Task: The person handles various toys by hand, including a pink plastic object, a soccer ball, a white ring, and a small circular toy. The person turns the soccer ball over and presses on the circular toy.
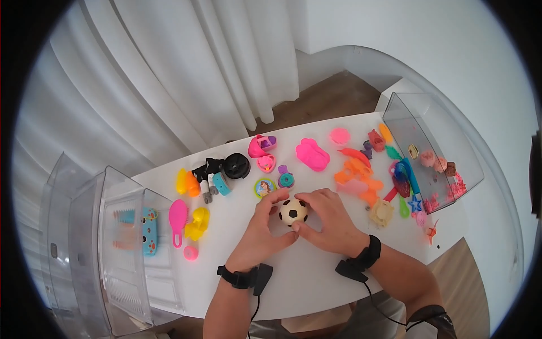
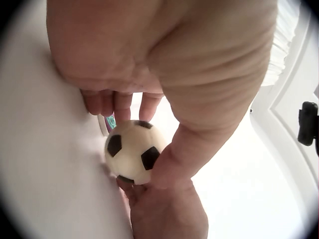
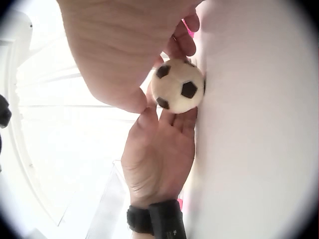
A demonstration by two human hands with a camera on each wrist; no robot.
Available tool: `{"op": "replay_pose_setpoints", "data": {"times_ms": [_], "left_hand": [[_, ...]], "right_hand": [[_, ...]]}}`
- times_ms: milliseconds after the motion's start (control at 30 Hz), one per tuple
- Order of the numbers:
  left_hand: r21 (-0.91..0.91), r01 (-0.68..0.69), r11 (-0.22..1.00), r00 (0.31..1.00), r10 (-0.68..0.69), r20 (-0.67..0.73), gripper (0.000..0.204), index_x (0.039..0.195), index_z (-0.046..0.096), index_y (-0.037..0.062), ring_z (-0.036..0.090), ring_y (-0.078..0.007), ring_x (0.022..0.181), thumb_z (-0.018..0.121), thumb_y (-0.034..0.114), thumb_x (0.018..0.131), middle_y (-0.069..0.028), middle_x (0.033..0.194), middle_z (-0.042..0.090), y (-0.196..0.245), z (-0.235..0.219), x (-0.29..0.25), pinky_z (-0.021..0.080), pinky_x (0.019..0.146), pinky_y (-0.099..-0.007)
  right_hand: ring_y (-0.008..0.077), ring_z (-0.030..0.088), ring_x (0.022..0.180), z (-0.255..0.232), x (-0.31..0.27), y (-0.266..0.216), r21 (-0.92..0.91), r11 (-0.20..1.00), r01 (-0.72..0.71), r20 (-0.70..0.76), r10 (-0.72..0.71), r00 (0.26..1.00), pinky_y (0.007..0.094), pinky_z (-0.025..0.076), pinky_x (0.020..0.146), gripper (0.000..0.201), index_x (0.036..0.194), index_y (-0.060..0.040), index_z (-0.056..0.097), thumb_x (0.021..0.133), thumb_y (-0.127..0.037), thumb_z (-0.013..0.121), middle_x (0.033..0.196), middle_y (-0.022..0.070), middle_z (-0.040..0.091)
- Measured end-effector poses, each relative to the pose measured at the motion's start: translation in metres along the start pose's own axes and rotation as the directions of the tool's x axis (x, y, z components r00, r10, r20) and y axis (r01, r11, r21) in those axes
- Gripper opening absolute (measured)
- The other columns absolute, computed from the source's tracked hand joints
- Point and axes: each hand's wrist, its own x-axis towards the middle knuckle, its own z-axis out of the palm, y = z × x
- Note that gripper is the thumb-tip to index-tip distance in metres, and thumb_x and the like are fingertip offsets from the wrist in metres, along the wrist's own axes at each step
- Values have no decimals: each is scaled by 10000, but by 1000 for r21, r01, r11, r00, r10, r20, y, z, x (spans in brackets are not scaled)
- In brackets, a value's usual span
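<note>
A small cream toy soccer ball (image 1: 293,212) with black patches sits low over the white table between my two hands. My right hand (image 1: 333,224) holds it, thumb on the near side and fingertips at the far side. My left hand (image 1: 263,229) cups around its left side with fairly straight fingers; its thumb reaches below the ball. The left wrist view shows the ball (image 2: 133,152) with fingers beyond it and a thumb overlapping it. In the right wrist view, the left hand's palm faces the ball (image 3: 178,86).
Toys lie around: a pink hairbrush (image 1: 178,217), a yellow duck-like toy (image 1: 197,224), a black round toy (image 1: 236,166), a pink mould (image 1: 313,155) and orange pieces (image 1: 357,174). Clear bins stand left (image 1: 121,271) and right (image 1: 451,135). White curtains (image 1: 186,73) hang behind.
</note>
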Motion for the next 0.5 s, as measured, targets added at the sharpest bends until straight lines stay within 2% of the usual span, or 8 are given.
{"op": "replay_pose_setpoints", "data": {"times_ms": [133,300,333,400,500], "left_hand": [[21,-27,999,1000,27,-1,882,1544,447,89,516,-224,1399,866,34,770,-80,1494,526,2,-1,0,379,1207,-392],[56,-25,998,1000,24,3,929,1591,409,94,497,-226,1426,861,5,784,-90,1495,521,3,-1,-2,368,1222,-372],[54,-26,998,1000,27,-5,929,1591,409,94,497,-226,1426,861,5,784,-90,1495,521,2,-1,-2,368,1222,-372],[-121,4,993,999,0,33,923,1604,395,95,491,-227,1434,845,-10,805,-95,1502,517,0,-1,-4,382,1212,-357],[-95,6,995,999,-3,35,885,1610,388,92,486,-214,1439,803,-33,838,-90,1516,503,1,-2,-5,402,1194,-345]], "right_hand": [[316,588,1123,-1,3,-2,-36,999,-2,15,2,1000,469,434,1009,554,1349,-36,599,890,-279,792,1151,123,672],[311,590,1091,-4,7,-14,20,999,50,-103,-48,994,452,432,994,472,1294,-47,639,886,-239,780,1074,107,681],[311,590,1091,-2,5,-10,19,998,56,-97,-54,994,452,432,994,472,1294,-47,639,886,-239,780,1074,107,681],[316,577,1153,2,0,5,-44,999,13,78,-9,997,449,419,1032,457,1321,-48,622,914,-208,757,1182,103,678],[323,575,1154,-5,3,-3,-15,999,34,45,-33,998,440,418,1029,461,1337,-59,609,904,-148,740,1193,105,679]]}}
